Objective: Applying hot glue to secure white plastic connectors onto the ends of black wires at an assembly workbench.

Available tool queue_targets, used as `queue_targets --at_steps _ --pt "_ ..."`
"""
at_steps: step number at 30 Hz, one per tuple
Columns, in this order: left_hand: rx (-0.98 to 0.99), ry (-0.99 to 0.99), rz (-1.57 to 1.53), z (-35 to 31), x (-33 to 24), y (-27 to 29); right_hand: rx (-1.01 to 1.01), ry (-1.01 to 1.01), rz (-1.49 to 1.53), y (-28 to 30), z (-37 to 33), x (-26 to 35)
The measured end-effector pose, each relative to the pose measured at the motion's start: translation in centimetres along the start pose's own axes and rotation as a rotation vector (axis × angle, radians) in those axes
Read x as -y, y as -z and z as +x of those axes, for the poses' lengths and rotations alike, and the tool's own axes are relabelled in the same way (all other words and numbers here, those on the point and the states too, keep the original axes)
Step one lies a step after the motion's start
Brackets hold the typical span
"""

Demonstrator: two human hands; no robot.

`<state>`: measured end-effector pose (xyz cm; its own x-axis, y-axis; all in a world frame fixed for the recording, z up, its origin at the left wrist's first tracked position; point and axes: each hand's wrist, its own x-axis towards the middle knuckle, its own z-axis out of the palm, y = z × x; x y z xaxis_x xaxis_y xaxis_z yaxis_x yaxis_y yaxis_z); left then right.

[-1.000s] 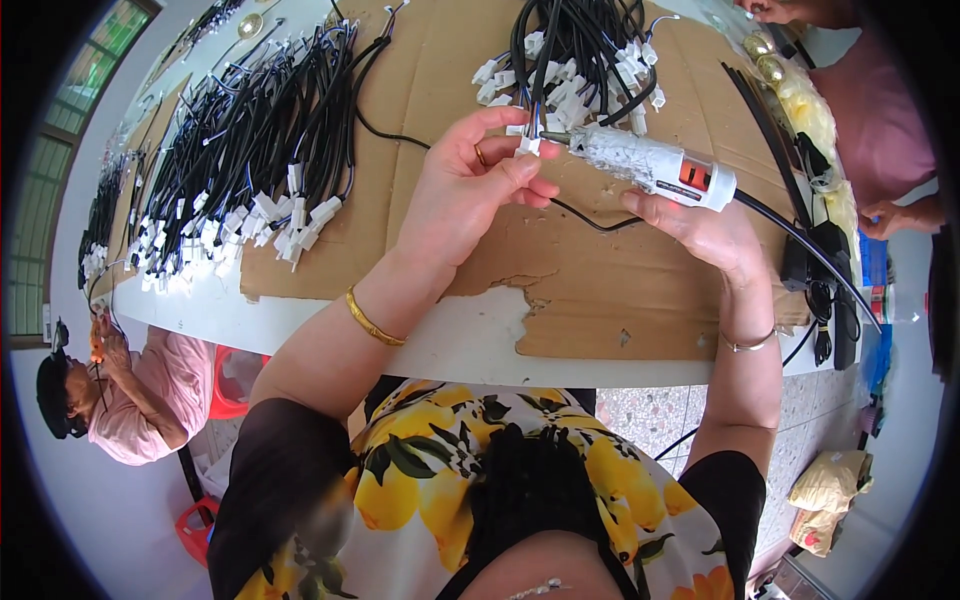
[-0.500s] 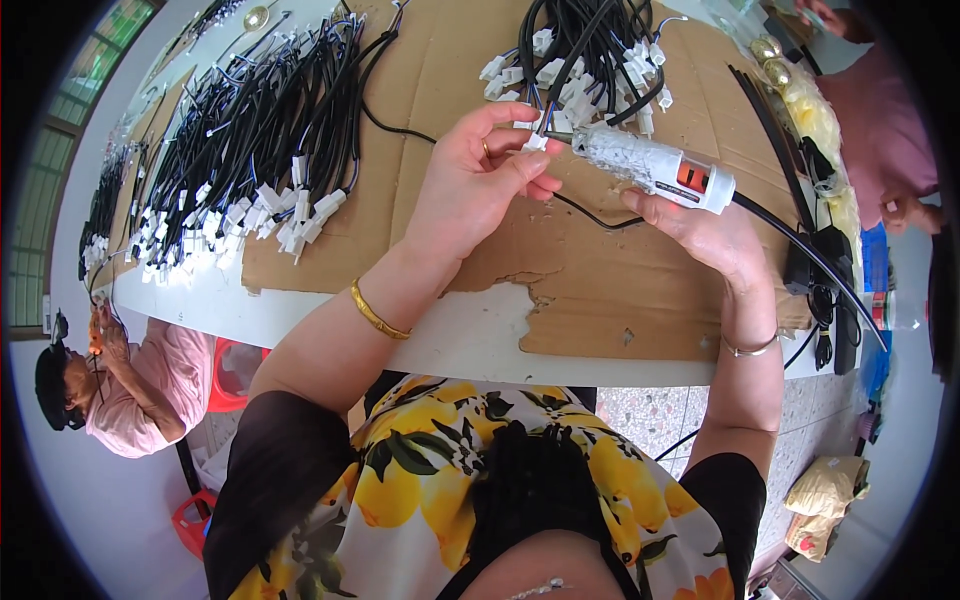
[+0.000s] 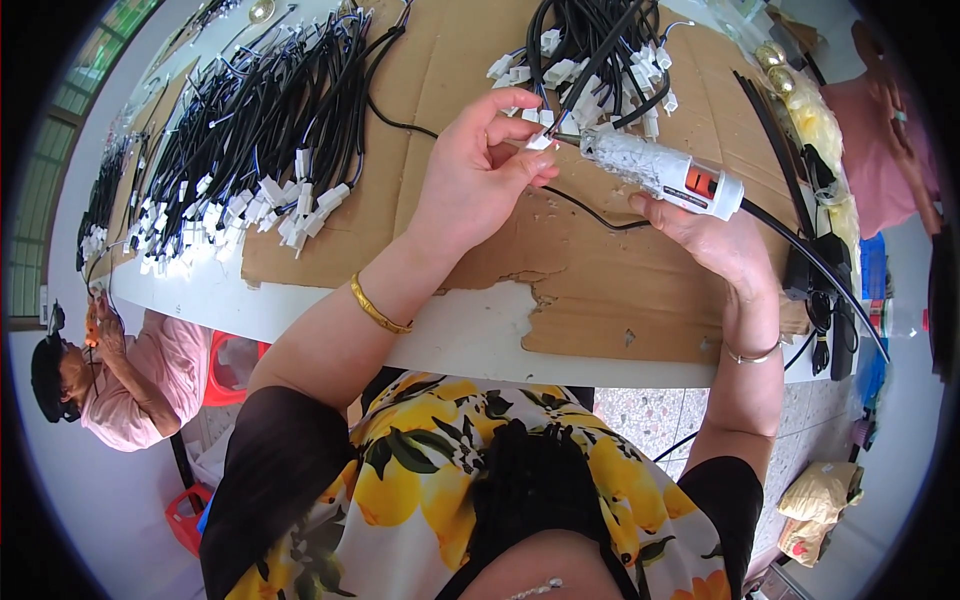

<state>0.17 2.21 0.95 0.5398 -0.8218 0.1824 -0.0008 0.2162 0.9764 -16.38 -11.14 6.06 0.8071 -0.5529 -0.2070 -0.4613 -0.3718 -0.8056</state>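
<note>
A small white plug connector (image 3: pixel 541 141) with thin wires running from it is pinched between the thumb and fingers of my left hand (image 3: pixel 468 185). My right hand (image 3: pixel 712 235) is closed round a white corded handheld tool (image 3: pixel 655 172), its front part wrapped in crinkled clear film and an orange part showing near the back. The tool's thin metal tip points left and reaches close to the connector; whether they touch I cannot make out. Just beyond my hands lies a bunch of black cables (image 3: pixel 590 50) with white connectors on their ends.
A large pile of black cables (image 3: pixel 270 130) with white connectors covers the table's left side. Brown cardboard (image 3: pixel 620 310) lies under my hands. Black adapters and cords (image 3: pixel 828 270) sit at the right edge. One co-worker (image 3: pixel 150 380) sits at left, another (image 3: pixel 880 160) at right.
Both hands, the connector and the tool have shifted very slightly to the right in view. The co-worker at right has moved their arms.
</note>
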Motion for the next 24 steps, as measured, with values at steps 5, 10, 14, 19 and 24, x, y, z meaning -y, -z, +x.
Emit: queue_targets --at_steps 5,10,14,19,24 --pt "0.027 0.022 -0.020 0.0 -0.3 0.2 -0.005 0.054 -0.008 -0.1 -0.3 0.6" --pt "0.054 0.015 -0.084 0.0 -0.1 0.3 -0.037 0.147 -0.110 -0.1 -0.1 -0.6" --pt "0.055 -0.010 -0.095 -0.1 -0.2 0.2 -0.049 0.168 -0.153 -0.1 -0.1 -0.7" --pt "0.085 -0.036 -0.106 0.0 -0.3 0.3 -0.090 0.155 -0.131 0.0 -0.3 -0.6" --pt "0.091 -0.080 -0.096 0.1 0.0 0.5 -0.084 0.082 -0.075 -0.1 0.2 -0.7"
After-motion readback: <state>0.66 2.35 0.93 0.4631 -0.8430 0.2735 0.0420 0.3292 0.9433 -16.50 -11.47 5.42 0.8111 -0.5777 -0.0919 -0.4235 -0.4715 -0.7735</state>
